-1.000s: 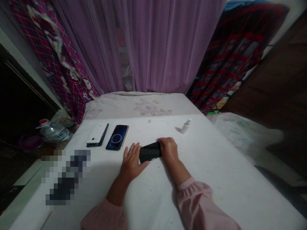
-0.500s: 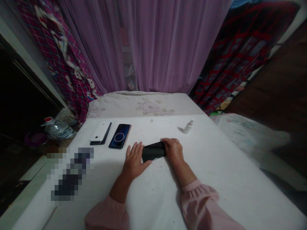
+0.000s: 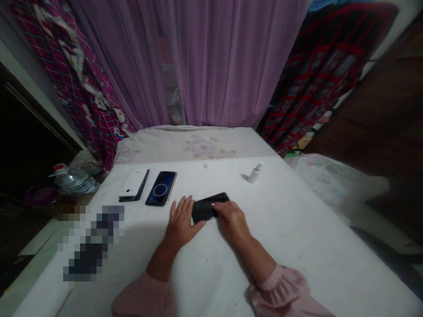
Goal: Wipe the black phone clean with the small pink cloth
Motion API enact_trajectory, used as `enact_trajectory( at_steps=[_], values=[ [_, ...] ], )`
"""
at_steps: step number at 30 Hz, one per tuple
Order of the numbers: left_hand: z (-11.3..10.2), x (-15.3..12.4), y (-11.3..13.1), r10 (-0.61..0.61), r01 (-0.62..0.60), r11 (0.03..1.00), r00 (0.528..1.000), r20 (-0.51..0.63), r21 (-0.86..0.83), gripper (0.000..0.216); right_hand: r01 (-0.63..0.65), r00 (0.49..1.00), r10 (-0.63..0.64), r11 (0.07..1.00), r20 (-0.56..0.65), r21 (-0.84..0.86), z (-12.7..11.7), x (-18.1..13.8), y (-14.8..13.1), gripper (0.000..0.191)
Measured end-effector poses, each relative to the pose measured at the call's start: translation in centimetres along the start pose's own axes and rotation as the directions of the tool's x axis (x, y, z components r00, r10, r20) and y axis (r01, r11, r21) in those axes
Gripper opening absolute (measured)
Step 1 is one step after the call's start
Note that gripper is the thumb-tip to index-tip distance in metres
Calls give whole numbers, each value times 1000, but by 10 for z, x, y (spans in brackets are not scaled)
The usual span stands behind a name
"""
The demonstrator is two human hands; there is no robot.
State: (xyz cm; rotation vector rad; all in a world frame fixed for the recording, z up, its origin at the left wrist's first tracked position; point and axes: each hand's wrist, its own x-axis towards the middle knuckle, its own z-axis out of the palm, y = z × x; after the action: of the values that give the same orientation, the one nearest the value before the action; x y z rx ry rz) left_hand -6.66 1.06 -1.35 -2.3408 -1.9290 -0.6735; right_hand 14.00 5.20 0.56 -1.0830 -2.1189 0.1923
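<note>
Head view: black smartphone lying flat between 2 bare hands

Left hand [image 3: 181,224]: spread open, palm down, thumb apart from the fingers, set against the left end of the black smartphone [image 3: 204,208]. Right hand [image 3: 233,220]: fingers bunched and curled, tips on the phone's right half; cannot tell whether anything is pinched beneath them. Phone lies glossy side up on the white tablecloth [image 3: 280,229], slightly askew.

Just beyond the left hand, to its left: blue smartphone [image 3: 160,189] with a pale ring on its face, resting on a pinkish-edged item. Farther left: white smartphone [image 3: 132,182], stacked on a dark item. Beyond the right hand: white spray bottle [image 3: 255,174], upright. Near the floral cloth [image 3: 201,147]: 1 small pale square [image 3: 205,166]. Behind: purple curtain [image 3: 211,57]. Left foreground: 1 pixelated dark object [image 3: 92,246], identity unreadable.
</note>
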Motion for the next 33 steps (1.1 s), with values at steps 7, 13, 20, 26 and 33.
enact_trajectory(
  at_steps=[7, 13, 20, 26, 33],
  values=[
    [-2, 1, 2, -18, 18, 1000, 1000, 23, 7, 64, -113, 991, 107, 991, -83, -75, -11, -9, 15, 31],
    [-1, 1, 0, 0, 0, 1000, 1000, 4, 16, 63, 112, 993, -115, 987, 22, 119, -2, -18, -28, 24],
    [-6, 5, 2, -35, 34, 999, 998, 54, 10, 61, -83, 992, 75, 994, -102, -77, -23, -21, 30, 24],
    [-19, 11, 7, 3, -2, 1000, 998, 70, -10, 59, -32, 988, 20, 997, -151, -73, -18, -19, 12, 29],
    [-27, 20, 4, 69, -65, 996, 996, 54, -64, 45, 142, 976, -138, 990, -165, 10, -11, -3, -19, 29]
  ],
)
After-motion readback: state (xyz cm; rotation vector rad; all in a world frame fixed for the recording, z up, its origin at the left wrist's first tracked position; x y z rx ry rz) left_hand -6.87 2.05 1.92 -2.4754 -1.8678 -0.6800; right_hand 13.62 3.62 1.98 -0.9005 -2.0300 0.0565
